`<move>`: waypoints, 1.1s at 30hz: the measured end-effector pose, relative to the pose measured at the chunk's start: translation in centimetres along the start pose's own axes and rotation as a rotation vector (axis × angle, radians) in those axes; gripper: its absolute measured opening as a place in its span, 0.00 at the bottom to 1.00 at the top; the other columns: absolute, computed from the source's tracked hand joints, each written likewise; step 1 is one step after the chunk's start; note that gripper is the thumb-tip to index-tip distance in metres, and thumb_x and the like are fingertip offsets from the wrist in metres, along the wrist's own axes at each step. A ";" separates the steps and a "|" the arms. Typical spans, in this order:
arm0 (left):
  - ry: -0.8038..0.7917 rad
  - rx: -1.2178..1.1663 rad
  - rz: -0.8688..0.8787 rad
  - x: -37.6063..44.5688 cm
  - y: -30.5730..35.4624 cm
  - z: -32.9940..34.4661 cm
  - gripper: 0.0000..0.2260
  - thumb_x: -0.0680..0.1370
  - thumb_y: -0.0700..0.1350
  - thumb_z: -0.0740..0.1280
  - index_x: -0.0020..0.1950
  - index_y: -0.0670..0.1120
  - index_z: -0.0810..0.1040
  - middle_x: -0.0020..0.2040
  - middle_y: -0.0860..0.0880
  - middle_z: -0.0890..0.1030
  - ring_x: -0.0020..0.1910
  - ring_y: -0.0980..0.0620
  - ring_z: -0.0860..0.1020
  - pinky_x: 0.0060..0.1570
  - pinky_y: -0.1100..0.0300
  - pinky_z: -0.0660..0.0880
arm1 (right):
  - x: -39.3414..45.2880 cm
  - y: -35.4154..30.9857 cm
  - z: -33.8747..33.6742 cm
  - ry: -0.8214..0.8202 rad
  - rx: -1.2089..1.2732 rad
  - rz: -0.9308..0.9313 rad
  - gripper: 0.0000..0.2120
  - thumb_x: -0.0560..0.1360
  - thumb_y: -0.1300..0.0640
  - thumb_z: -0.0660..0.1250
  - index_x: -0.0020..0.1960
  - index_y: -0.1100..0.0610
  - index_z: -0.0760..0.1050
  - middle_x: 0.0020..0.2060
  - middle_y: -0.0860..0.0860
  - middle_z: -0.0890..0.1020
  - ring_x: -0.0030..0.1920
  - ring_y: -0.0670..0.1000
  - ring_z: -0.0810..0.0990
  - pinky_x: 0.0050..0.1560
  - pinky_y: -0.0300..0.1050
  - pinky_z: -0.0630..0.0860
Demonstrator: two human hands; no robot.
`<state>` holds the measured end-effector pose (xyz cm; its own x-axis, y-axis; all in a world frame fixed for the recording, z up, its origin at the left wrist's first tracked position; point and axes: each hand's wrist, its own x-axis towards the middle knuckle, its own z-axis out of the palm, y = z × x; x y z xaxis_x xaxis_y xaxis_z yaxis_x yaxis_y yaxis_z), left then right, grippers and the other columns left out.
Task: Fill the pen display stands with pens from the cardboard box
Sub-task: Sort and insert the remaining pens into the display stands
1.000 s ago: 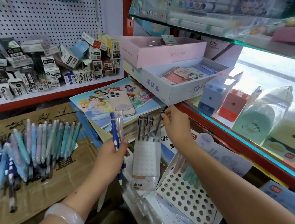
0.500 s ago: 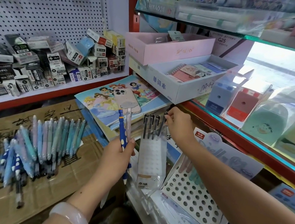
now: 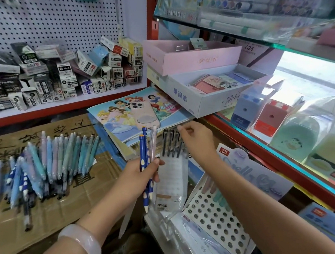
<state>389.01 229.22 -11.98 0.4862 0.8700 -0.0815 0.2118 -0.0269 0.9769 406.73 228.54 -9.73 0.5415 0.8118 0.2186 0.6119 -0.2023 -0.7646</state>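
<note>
Left hand: fingers curled round blue dotted pen and pale pink pen, both near upright. Right hand: fingers loosely bent over tops of dark pens in clear stand; grip cannot be told. White perforated stand just right. Loose pens heaped on flattened cardboard box, left.

Cardboard box: brown, matt, creased, printed. Pens on it: smooth plastic, slight sheen. Narrow display stand: clear glossy plastic. Holed display stand: white matt card or plastic, cannot tell which. Bangle: pale, polished, glossy. Colouring book: glossy paper cover. Shelf edge: red painted metal.
</note>
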 end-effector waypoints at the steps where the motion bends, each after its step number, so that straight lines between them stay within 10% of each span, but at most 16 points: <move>1: -0.016 0.011 0.010 -0.2 0.1 0.1 0.10 0.80 0.48 0.60 0.48 0.47 0.80 0.26 0.54 0.77 0.29 0.57 0.75 0.36 0.62 0.71 | -0.7 -0.9 -0.3 -0.067 0.088 -0.013 0.11 0.78 0.52 0.62 0.52 0.58 0.78 0.42 0.49 0.79 0.41 0.44 0.76 0.43 0.40 0.72; 12: -0.198 0.073 0.040 -2.1 1.9 2.6 0.10 0.80 0.49 0.58 0.50 0.49 0.79 0.31 0.52 0.78 0.28 0.58 0.72 0.27 0.71 0.67 | -4.8 -3.5 -4.3 -0.335 0.305 0.086 0.06 0.77 0.58 0.64 0.52 0.60 0.75 0.36 0.54 0.80 0.34 0.46 0.78 0.42 0.41 0.78; 22: 0.091 0.106 0.036 -2.2 1.4 4.4 0.13 0.81 0.48 0.57 0.43 0.44 0.76 0.35 0.49 0.78 0.28 0.52 0.71 0.24 0.66 0.69 | -7.0 0.7 -8.9 0.258 0.105 -0.002 0.05 0.77 0.56 0.64 0.48 0.58 0.72 0.36 0.52 0.82 0.36 0.47 0.81 0.42 0.41 0.79; 33: 0.114 0.203 0.039 -2.0 0.7 3.8 0.13 0.80 0.47 0.59 0.38 0.44 0.74 0.31 0.48 0.74 0.30 0.52 0.72 0.30 0.61 0.66 | -8.1 5.8 -6.8 0.073 -0.237 0.105 0.04 0.77 0.57 0.63 0.51 0.56 0.74 0.43 0.52 0.82 0.43 0.49 0.80 0.50 0.48 0.79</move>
<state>391.36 225.61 -11.89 0.4006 0.9162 -0.0107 0.3670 -0.1497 0.9181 409.83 217.04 -11.81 0.6437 0.7399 0.1952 0.6638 -0.4130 -0.6236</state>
